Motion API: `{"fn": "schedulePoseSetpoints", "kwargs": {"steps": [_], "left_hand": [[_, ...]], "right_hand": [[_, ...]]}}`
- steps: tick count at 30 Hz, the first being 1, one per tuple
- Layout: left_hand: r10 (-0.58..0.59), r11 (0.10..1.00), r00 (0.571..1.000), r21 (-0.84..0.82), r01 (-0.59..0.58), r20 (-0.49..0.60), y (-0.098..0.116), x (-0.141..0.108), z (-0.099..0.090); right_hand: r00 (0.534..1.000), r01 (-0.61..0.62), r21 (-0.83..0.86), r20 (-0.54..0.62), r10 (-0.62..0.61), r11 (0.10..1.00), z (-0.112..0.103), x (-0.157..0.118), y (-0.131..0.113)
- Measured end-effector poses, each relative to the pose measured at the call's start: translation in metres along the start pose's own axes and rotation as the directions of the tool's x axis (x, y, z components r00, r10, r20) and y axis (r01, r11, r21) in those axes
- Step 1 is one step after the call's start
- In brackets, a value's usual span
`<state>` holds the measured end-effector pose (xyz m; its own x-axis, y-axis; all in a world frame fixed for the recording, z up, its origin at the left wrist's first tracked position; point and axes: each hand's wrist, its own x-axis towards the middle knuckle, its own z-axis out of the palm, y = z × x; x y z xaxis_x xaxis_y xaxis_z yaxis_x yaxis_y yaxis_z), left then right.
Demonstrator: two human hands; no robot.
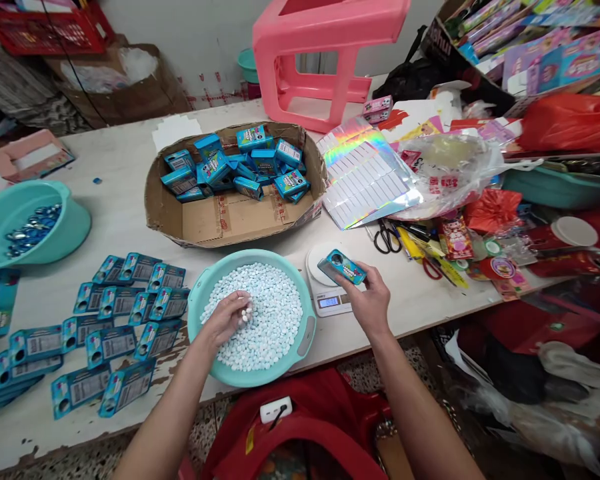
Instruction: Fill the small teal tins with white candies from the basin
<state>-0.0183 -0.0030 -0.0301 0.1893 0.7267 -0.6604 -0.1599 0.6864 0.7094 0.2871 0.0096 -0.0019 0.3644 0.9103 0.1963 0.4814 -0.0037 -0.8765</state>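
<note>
My left hand (227, 318) is over a turquoise basin (195, 300), its fingers closed round a few small white candies. Many more pale white and light-blue candies (275, 313) fill that basin. In my right hand (373, 300) is a small blue candy box (341, 267) with a round dark spot at one end. The box is held above a white digital scale (325, 293) with a lit display. Left of the basin, several similar blue boxes (117, 301) lie on the table. Behind it, a cut-down cardboard box (195, 223) contains more blue boxes (265, 160).
Another turquoise basin (75, 227) with shiny blue pieces stands at the left. A pink plastic stool (330, 73) lies at the back. Holographic sticker sheets (363, 173), black scissors (386, 237) and plastic bags (445, 173) crowd the right. A red chair (300, 447) is below the table edge.
</note>
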Motion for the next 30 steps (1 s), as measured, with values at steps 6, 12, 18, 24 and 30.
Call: {"fn": "schedulePoseSetpoints", "kwargs": {"steps": [6, 12, 18, 24, 30], "left_hand": [[-0.094, 0.96, 0.988, -0.252, 0.124, 0.126, 0.018, -0.011, 0.011], [0.318, 0.899, 0.935, -0.263, -0.351, -0.16, 0.053, -0.047, 0.047], [0.568, 0.771, 0.769, -0.136, -0.622, -0.294, 0.037, -0.053, 0.067], [0.581, 0.721, 0.734, -0.197, -0.665, -0.352, 0.033, -0.052, 0.059], [0.68, 0.732, 0.722, 0.187, -0.655, -0.13, 0.04, -0.067, 0.017]], "right_hand": [[0.963, 0.056, 0.101, 0.258, -0.081, 0.993, 0.01, -0.042, -0.055], [0.887, 0.111, 0.027, 0.448, -0.111, 0.993, 0.047, -0.087, -0.067], [0.844, 0.182, -0.07, 0.523, -0.119, 0.981, 0.073, -0.105, -0.081], [0.851, 0.19, -0.089, 0.512, -0.119, 0.978, 0.078, -0.105, -0.085], [0.84, 0.192, -0.043, 0.524, -0.142, 0.98, 0.081, -0.102, -0.087]]}}
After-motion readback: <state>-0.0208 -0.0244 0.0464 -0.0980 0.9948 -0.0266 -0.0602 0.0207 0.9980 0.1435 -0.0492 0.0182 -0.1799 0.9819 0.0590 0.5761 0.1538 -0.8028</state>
